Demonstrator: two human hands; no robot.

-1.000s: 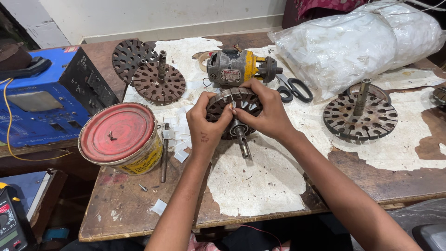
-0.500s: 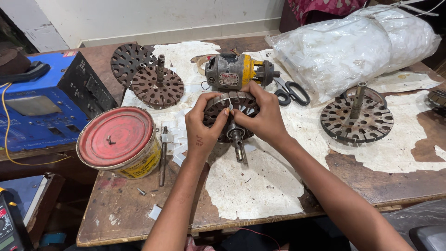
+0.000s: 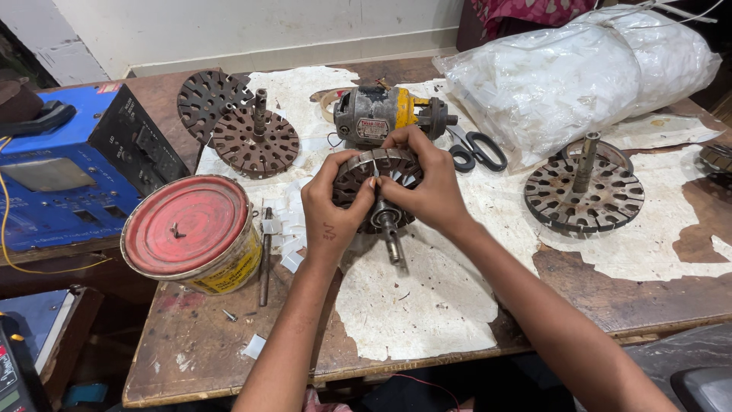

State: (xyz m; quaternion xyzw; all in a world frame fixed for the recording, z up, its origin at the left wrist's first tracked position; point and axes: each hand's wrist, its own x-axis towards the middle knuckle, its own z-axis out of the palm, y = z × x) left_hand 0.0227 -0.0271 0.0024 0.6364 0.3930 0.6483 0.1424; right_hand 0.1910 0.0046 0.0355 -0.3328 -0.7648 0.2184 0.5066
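**Both hands on the slotted core, middle of the tabletop**

So we've got the slotted round core [image 3: 379, 187] with its shaft sitting tilted dead centre on the tabletop [image 3: 427, 320], shaft end pointing toward 6 o'clock. Our left hand [image 3: 329, 214] is curled around the core's rim at its 9 o'clock side, thumb and fingers closed on the edge. Our right hand [image 3: 428, 187] wraps over it from 3 o'clock, fingertips pinched at the top face near the left thumb; whether there's a small slip between them, we can't tell.

Around it: a grey and yellow motor [image 3: 385, 114] just past the core at 12 o'clock, black-handled scissors [image 3: 476, 149] at about 2 o'clock, and a big white plastic bag [image 3: 579, 72] further out that way. Another slotted disc on a shaft [image 3: 583, 194] sits at 3 o'clock, well apart. At 9 o'clock there's a red-lidded tin [image 3: 191, 233], with two more brown slotted discs [image 3: 236, 122] up at 10 o'clock and a blue box [image 3: 69, 172] at the far left edge.
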